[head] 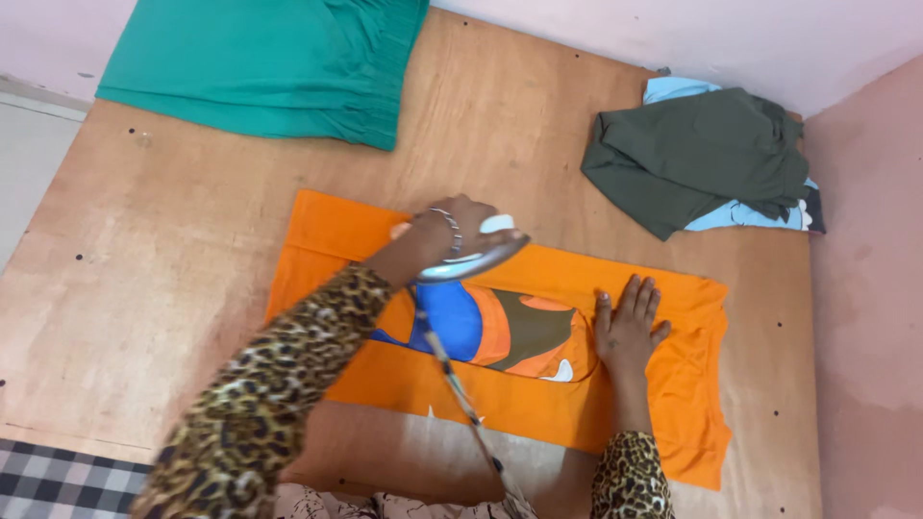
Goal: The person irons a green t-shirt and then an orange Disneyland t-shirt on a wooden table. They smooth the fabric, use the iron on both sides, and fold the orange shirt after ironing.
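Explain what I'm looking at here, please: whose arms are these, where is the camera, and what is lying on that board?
There is no machine: this single picture comes from a camera worn on a person's head, looking down at their own two arms in leopard-print sleeves. The left hand grips an iron, blurred, over an orange garment spread flat on a wooden board; the iron's cord trails back toward the person. The right hand lies open, palm down, on the orange cloth beside its printed picture. At the far left of the board sits a teal folded cloth. At the far right lies a dark green garment heaped over something pale blue. A checked cloth shows at the bottom left corner.
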